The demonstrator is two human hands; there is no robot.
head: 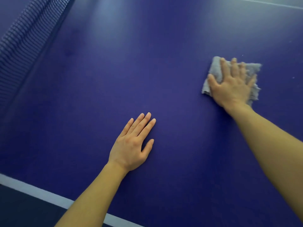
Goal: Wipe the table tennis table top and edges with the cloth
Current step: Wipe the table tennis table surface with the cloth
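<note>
clearly mid-wipe on the top: right hand (232,86) presses the cloth (216,69) flat-fingered on the blue surface (147,63); left hand (131,145) rests open. next, sweep toward the unwiped edges.

The worktop (98,87) is a deep blue-violet, plain and unpatterned, with a paler, washed-out sheen towards its far side. A broad white edge line (41,193) runs along its near border, and a thin white line (262,2) crosses the far right corner. The net (21,41) is dark navy, a fine square mesh. The cloth (216,69) is pale grey, faintly mottled. A few tiny whitish specks (242,55) dot the blue beside it.
</note>
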